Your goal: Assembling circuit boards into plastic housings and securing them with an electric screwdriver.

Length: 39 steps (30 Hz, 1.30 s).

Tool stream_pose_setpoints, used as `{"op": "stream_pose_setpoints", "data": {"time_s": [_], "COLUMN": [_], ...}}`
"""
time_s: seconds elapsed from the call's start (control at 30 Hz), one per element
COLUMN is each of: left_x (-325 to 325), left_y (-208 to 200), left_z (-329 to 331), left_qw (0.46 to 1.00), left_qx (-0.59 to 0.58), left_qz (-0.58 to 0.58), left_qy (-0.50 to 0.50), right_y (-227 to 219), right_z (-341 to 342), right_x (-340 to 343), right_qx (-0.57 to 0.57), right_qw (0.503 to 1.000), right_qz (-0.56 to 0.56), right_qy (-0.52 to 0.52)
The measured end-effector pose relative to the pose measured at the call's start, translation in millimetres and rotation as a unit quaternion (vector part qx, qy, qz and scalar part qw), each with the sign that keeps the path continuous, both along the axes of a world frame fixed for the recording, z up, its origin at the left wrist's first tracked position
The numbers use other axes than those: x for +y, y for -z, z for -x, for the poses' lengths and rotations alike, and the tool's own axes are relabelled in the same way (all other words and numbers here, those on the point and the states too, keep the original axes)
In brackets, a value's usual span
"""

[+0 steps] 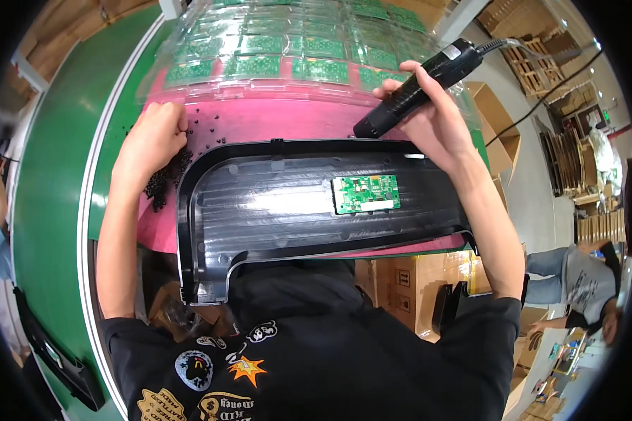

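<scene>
A black curved plastic cover (274, 224) lies hollow side up in front of me. On its inner face, right of the middle, sits a green circuit board (366, 194). My right hand (439, 126) is wrapped round a black electric screwdriver (425, 84), tilted with its front end down to the left, over the cover's far edge. My left hand (154, 140) is closed at the far left of the cover, beside a heap of small black screws (160, 184). Whatever its fingertips pinch is hidden.
A pink mat (274, 116) lies under the cover. Beyond it, clear plastic trays (242, 91) hold several green circuit boards. A green conveyor belt (56, 175) runs along the left, with another black cover (56, 351) on it. Cardboard boxes (421, 281) stand below; people are at both sides.
</scene>
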<state>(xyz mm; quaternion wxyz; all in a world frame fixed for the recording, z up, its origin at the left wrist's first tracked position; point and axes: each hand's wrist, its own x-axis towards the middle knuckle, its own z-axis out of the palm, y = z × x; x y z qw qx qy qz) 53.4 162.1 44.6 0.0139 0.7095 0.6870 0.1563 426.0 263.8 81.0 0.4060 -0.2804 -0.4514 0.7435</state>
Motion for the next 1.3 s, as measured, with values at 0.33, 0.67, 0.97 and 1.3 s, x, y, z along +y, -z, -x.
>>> {"op": "stream_pose_setpoints", "data": {"time_s": [0.33, 0.67, 0.97, 1.3], "left_x": [-13.3, -17.9, -19.1, -19.3], "left_y": [-42.1, -45.2, -39.1, -33.5], "left_z": [-71.0, -141.0, -145.9, -149.6], "left_qw": [0.936, 0.778, 0.763, 0.736], "left_qx": [-0.321, -0.515, -0.555, -0.593], "left_qz": [0.001, 0.052, 0.138, 0.123], "left_qy": [0.147, 0.356, 0.301, 0.302], "right_y": [-34.4, -44.6, -48.5, -49.2], "right_z": [-0.8, 3.0, -6.3, -2.2], "right_x": [-49.0, -102.0, -113.0, -119.4], "right_qx": [0.249, 0.306, 0.288, 0.296], "right_qw": [0.951, 0.924, 0.905, 0.901], "right_qz": [-0.133, -0.227, -0.307, -0.307], "right_qy": [0.129, 0.022, 0.058, 0.076]}}
